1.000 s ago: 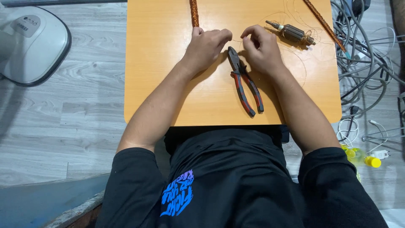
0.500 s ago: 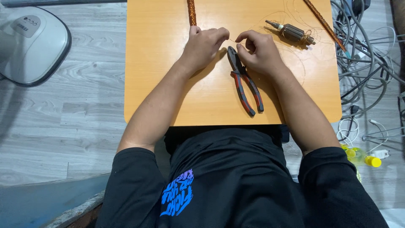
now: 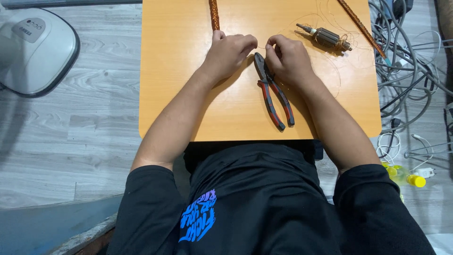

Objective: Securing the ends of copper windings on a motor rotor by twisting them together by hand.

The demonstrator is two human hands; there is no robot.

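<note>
Floor: one grey wood floor (image 3: 71,156) lay all around the counter.
Counter: one orange wood counter (image 3: 184,94) sat in front of the person, and both forearms lay on it.
Fan base: one round white fan base (image 3: 33,49) stood on the floor, well apart to the left of the counter.
Cables: a heap of grey cables (image 3: 406,71) lay on the floor to the right, too tangled to count.
Hands: two. The left hand (image 3: 229,52) and the right hand (image 3: 288,59) were near each other at the middle of the counter, knuckles up and curled.
Fingers: on each hand the fingers were pressed together at the tips. They pinched one very thin wire (image 3: 262,47) that ran across the small gap between the hands.
Pliers: one pair of pliers (image 3: 273,94) with red and black handles lay flat on the counter, its nose between the two hands and its handles toward the person.
Copper rods: two. One copper rod (image 3: 213,14) lay just above the left hand, touching its knuckles or nearly. The other copper rod (image 3: 361,28) lay slanted near the right edge.
Motor part: one small motor part (image 3: 325,37) wound with copper lay near the right hand, with loose thin wire around it.
Bottle: one small yellow bottle (image 3: 401,174) lay on the floor at the right.
</note>
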